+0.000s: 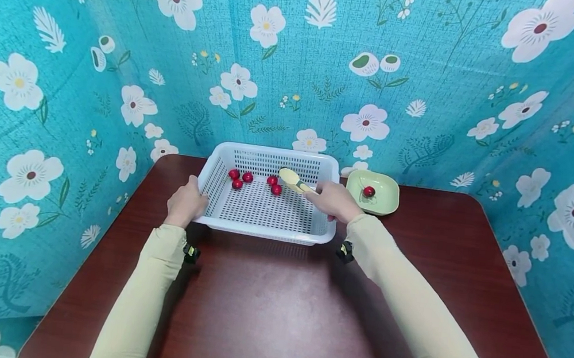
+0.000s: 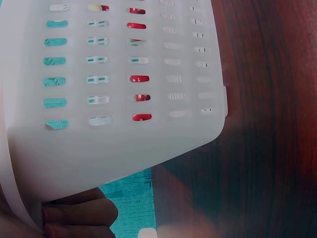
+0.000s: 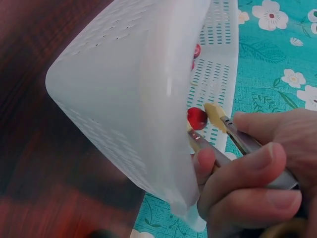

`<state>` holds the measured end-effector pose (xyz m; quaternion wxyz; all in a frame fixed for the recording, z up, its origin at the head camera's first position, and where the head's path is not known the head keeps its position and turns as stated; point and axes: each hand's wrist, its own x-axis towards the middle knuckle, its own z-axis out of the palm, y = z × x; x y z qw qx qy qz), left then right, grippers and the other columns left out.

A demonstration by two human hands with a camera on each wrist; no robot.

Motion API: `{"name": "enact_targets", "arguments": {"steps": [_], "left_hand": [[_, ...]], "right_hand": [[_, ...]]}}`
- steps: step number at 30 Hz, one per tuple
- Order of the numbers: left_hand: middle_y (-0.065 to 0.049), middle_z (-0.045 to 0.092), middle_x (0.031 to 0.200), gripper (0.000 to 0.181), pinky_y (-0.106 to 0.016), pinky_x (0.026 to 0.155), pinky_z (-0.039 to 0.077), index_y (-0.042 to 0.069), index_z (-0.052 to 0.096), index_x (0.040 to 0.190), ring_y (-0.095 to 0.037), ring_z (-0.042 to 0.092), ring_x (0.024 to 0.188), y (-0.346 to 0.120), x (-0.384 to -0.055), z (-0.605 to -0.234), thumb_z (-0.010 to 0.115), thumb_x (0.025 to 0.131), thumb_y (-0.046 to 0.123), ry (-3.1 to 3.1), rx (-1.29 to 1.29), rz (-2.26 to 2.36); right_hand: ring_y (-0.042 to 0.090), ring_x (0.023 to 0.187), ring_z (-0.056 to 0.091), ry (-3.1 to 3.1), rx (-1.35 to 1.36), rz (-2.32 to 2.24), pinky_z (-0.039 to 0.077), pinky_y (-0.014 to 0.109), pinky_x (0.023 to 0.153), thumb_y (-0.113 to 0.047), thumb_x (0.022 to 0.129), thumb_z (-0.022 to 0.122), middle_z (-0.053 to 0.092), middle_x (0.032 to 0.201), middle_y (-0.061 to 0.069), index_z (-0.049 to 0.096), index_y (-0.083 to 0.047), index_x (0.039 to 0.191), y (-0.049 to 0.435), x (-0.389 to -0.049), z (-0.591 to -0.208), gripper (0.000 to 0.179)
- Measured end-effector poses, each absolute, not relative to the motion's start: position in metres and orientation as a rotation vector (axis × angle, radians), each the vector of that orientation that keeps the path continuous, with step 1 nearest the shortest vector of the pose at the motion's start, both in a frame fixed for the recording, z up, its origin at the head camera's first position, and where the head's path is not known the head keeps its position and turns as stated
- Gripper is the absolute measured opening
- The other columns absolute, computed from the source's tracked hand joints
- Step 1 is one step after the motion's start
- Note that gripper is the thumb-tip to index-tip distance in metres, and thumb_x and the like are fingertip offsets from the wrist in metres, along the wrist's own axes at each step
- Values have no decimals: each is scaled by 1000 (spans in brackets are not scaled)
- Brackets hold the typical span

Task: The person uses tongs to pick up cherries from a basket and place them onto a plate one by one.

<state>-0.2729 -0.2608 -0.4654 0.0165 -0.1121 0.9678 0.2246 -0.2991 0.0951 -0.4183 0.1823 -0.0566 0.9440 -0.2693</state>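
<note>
My left hand point(image 1: 186, 203) grips the left rim of a white perforated plastic basket point(image 1: 256, 231); its curled fingers point(image 2: 81, 213) show beneath the rim in the left wrist view. Several glossy red cherries point(image 1: 248, 177) lie inside, in a left cluster and a middle pair. Over the basket's right side, my right hand point(image 1: 335, 200) holds tongs point(image 1: 307, 188) with metal arms and cream tips. A cherry point(image 3: 197, 119) appears beside the tips in the right wrist view; whether they pinch it, I cannot tell.
A pale green dish point(image 1: 388, 195) stands right of the basket with one red cherry point(image 1: 369, 191) in it. Both rest on the dark reddish-brown table point(image 1: 264, 303), near its back edge. Behind hangs a turquoise flowered cloth point(image 1: 298, 59).
</note>
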Motion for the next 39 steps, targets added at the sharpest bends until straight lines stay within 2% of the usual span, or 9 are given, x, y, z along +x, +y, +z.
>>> {"name": "enact_targets", "arguments": {"steps": [5, 8, 13, 18, 25, 30, 32, 36, 39], "left_hand": [[-29, 64, 111, 46, -56, 80, 54, -4, 39, 137, -42, 69, 93, -261, -273, -464, 55, 101, 22, 3011, -341, 695], [-29, 64, 111, 46, -56, 80, 54, -4, 39, 137, -42, 69, 92, -260, -273, -464, 54, 101, 22, 3014, -342, 689], [-28, 64, 111, 47, -56, 80, 54, -3, 39, 137, -41, 69, 92, -259, -273, -465, 55, 101, 22, 3015, -353, 687], [-28, 65, 111, 47, -55, 79, 54, -3, 39, 137, -41, 69, 91, -259, -274, -466, 55, 101, 22, 3015, -355, 687], [-28, 65, 110, 47, -55, 79, 54, -3, 39, 137, -41, 69, 91, -261, -273, -466, 55, 101, 22, 3019, -350, 680], [-29, 64, 111, 48, -56, 79, 55, -5, 39, 137, -41, 69, 91, -261, -273, -466, 55, 101, 22, 3019, -337, 689], [-29, 64, 111, 48, -56, 79, 55, -5, 39, 137, -42, 69, 91, -262, -273, -466, 55, 101, 21, 3019, -338, 693], [-29, 64, 111, 49, -56, 80, 55, -4, 38, 138, -42, 69, 91, -261, -273, -466, 55, 100, 21, 3019, -346, 692], [-29, 64, 112, 49, -56, 80, 55, -4, 38, 138, -42, 69, 91, -262, -273, -466, 56, 101, 22, 3017, -350, 689]], "right_hand": [[16, 53, 44, 2639, -148, -782, 46, 28, 48, -44, 103, 58, 64, 109, 15, 58, -10, 140, 99, -299, -419, 50], [15, 48, 40, 2619, -134, -799, 43, 28, 47, -44, 104, 57, 64, 115, 16, 53, -15, 147, 100, -299, -419, 53], [15, 49, 37, 2599, -124, -838, 40, 28, 47, -43, 104, 58, 63, 112, 16, 51, -17, 150, 103, -297, -418, 53], [17, 55, 38, 2592, -125, -866, 40, 29, 48, -43, 104, 58, 63, 118, 16, 51, -17, 149, 104, -296, -417, 52], [16, 53, 37, 2603, -139, -898, 39, 29, 49, -42, 104, 58, 63, 111, 15, 52, -17, 149, 105, -294, -416, 52], [18, 61, 40, 2600, -131, -929, 40, 31, 53, -42, 104, 59, 62, 111, 13, 51, -17, 150, 108, -293, -415, 53], [18, 64, 42, 2599, -132, -939, 40, 31, 53, -42, 104, 59, 61, 106, 13, 51, -17, 151, 108, -292, -414, 54], [17, 59, 40, 2608, -148, -949, 40, 30, 49, -42, 104, 58, 53, 90, 11, 51, -18, 151, 110, -291, -412, 53], [16, 55, 39, 2610, -168, -955, 41, 30, 50, -42, 104, 58, 54, 92, 11, 51, -18, 150, 111, -289, -410, 52]]}}
